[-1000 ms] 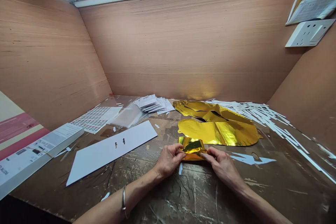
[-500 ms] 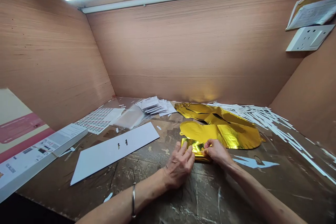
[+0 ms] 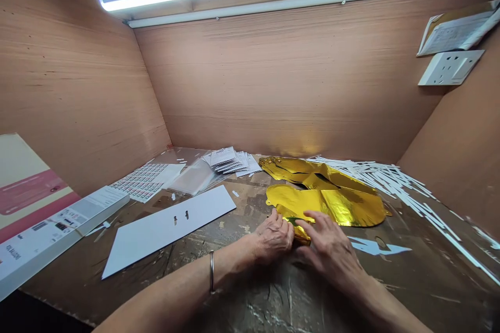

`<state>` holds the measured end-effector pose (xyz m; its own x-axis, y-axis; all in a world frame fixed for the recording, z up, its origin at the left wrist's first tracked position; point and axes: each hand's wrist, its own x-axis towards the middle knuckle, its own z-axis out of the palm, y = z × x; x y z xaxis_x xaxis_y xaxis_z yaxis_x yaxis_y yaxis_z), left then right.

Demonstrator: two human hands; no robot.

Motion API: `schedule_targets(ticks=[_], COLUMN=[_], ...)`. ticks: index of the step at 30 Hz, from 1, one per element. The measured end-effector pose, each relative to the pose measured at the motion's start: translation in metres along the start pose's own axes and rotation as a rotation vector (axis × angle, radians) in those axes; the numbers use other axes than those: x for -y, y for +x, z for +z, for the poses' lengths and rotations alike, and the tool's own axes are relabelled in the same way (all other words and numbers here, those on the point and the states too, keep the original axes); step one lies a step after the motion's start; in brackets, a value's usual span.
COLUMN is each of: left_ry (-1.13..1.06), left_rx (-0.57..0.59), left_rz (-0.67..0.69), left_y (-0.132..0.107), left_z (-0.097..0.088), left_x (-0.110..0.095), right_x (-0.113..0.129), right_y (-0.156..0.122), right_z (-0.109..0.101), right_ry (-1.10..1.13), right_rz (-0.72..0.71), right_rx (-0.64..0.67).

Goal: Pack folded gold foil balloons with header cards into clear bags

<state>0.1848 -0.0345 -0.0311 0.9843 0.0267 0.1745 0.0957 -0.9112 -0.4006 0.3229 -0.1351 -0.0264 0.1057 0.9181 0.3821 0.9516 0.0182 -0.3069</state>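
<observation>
Covering most of the gold foil [image 3: 300, 237]: left hand [image 3: 273, 237], right hand [image 3: 330, 252].

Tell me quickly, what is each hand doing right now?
Left hand: closed, holding the folded gold foil.
Right hand: closed over the same foil, holding it too.

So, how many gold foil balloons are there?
3 balloons: one folded between left hand and right hand, one flat behind it, one furthest back; more may be hidden.
</observation>
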Motion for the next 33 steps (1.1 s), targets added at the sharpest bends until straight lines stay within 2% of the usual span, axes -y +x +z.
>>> schedule_targets(ticks=[2,3,5,7,9,12,15,18,21,23,26,28,31,33], left_ry=[-0.037,-0.082,-0.223,-0.403,-0.642,-1.094,-1.498,-1.756,-1.942,-2.024,-1.964,-1.737,-1.065,-0.593], left_rx=[0.014,0.029,0.051,0.014,-0.069,-0.187,-0.285,-0.262,-0.184,-0.186,-0.15,-0.082,-0.034,0.023], left_rz=[0.059,0.087,0.119,0.049,-0.118,-0.388,-0.595,-0.741,-0.837,-0.894,-0.968,-0.935,-0.845,-0.886], left_y=[0.001,0.001,0.001,-0.001,-0.005,-0.011,-0.015,-0.016,-0.016,-0.018,-0.03,-0.048,-0.096,-0.137], left_z=[-0.014,-0.021,-0.036,-0.045,-0.047,-0.039,-0.031,-0.028,-0.028,-0.027,-0.026,-0.027,-0.031,-0.031], left_x=[0.005,0.009,0.017,0.026,0.032,0.033,0.029,0.029,0.033,0.032,0.029,0.032,0.05,0.066], right_x=[0.002,0.001,-0.002,-0.001,0.003,0.013,0.019,0.019,0.019,0.019,0.019,0.018,0.017,0.018], right_y=[-0.012,-0.015,-0.017,-0.012,-0.005,0.004,0.008,0.011,0.014,0.016,0.016,0.014,0.005,-0.001], right_z=[0.004,0.008,0.013,0.01,0.0,-0.018,-0.026,-0.022,-0.016,-0.014,-0.009,-0.002,0.011,0.019], right_ry=[-0.232,-0.29,-0.299,-0.191,-0.028,0.203,0.392,0.557,0.739,0.855,0.956,0.967,0.977,1.022], right_rz=[-0.264,-0.31,-0.311,-0.223,-0.091,0.081,0.201,0.285,0.351,0.394,0.392,0.358,0.41,0.488], right_rx=[-0.112,-0.139,-0.173,-0.166,-0.086,0.11,0.19,0.227,0.316,0.398,0.528,0.574,0.605,0.626])
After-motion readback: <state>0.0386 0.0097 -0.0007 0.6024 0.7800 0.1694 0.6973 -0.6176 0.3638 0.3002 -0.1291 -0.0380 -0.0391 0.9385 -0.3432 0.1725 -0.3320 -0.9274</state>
